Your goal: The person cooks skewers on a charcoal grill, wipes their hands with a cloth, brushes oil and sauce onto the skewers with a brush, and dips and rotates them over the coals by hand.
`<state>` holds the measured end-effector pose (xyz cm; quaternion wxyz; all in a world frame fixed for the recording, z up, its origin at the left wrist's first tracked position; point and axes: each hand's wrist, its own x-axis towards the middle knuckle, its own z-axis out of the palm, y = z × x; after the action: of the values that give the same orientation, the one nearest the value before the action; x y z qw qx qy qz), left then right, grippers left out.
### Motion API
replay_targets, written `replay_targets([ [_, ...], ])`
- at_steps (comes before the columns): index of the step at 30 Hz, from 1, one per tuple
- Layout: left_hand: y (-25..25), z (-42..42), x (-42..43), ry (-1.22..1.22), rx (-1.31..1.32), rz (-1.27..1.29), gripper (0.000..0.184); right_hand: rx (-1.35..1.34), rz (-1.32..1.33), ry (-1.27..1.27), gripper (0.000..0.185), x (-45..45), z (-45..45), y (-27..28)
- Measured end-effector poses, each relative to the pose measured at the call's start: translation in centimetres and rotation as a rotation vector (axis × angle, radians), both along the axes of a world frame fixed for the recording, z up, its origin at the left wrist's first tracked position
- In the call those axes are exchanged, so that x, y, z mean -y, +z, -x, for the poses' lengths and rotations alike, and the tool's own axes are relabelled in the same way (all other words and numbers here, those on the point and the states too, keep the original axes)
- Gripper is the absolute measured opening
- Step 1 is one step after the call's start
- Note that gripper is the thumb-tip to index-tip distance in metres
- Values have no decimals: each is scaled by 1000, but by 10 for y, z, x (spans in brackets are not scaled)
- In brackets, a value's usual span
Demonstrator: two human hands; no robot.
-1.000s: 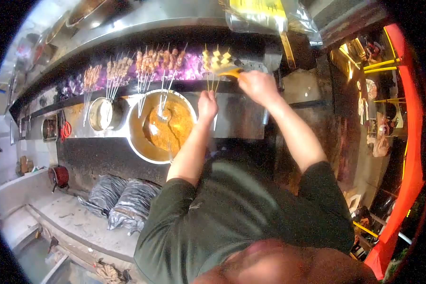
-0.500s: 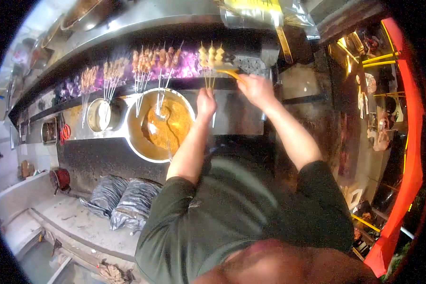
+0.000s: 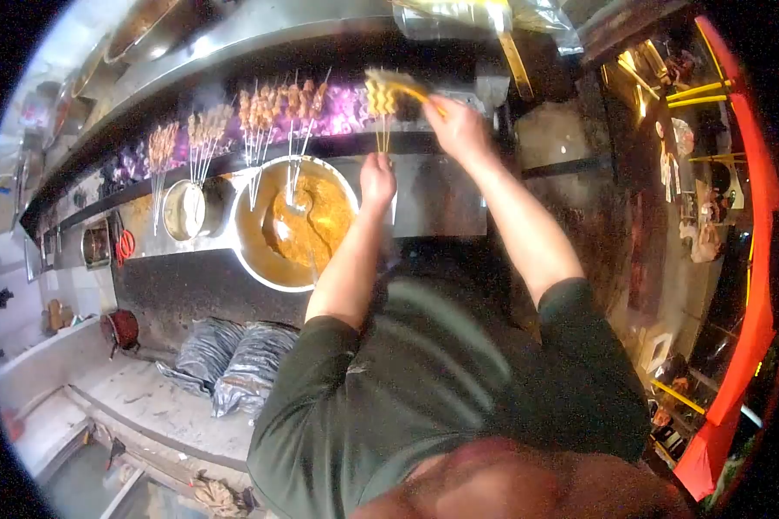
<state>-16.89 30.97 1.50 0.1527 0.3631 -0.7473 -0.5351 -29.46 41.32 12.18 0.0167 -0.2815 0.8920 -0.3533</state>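
My left hand is closed around the lower ends of several skewers of pale yellow, zigzag-shaped food. The food is over the grill's near edge, to the right of the glowing coals. In my closed right hand is a basting brush with a yellow handle. Its grey head, blurred by motion, lies across the top of the yellow food. Left of my left forearm stands a large pot of orange-brown sauce, with a ladle in it.
Meat skewers lie in bunches over the purple-glowing coals, handles toward me. A smaller white pot stands left of the sauce pot. Wrapped grey bags lie low left. A wooden handle sticks out at top right.
My right hand and the brush have moved up and left, bringing the brush head over the tips of the yellow skewers. My left hand still holds the skewers, with little movement.
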Motion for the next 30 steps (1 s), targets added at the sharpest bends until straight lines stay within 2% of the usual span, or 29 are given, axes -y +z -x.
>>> replay_targets([
  [1, 6, 0, 0, 0, 0, -18, 31, -70, -10, -6, 31, 8, 1, 1],
  [2, 6, 0, 0, -4, -6, -3, 31, -53, -208, 58, 27, 17, 0, 4],
  [3, 5, -1, 0, -7, -11, 11, 31, -228, -232, 197, 25, 19, 6, -18],
  [8, 5, -3, 3, 1, -23, 35, 32, -295, -486, 341, 25, 24, -10, 17],
  [11, -4, 0, 2, 32, -41, 42, 32, -424, -359, 437, 21, 13, -17, 20],
  [12, -14, 2, 3, 25, -26, 64, 33, -375, -373, 421, 22, 9, -16, 24],
  [15, 3, 0, 2, 5, 13, 25, 32, -315, -278, 305, 22, 5, -14, 37],
  [19, -7, 3, 5, 2, 2, 93, 31, -337, -517, 366, 22, 4, -23, 25],
  [23, -8, 3, 4, 7, 13, 99, 30, -117, -355, 199, 22, 9, -9, 49],
  [24, -10, 2, 4, 1, 17, 114, 30, -265, -244, 177, 22, 12, 3, 30],
  [27, -4, 1, 2, -21, 9, 141, 30, -289, -363, 227, 30, 27, 24, -11],
  [30, -8, 3, 5, -13, 34, 165, 31, -309, -296, 213, 29, 29, 28, 7],
])
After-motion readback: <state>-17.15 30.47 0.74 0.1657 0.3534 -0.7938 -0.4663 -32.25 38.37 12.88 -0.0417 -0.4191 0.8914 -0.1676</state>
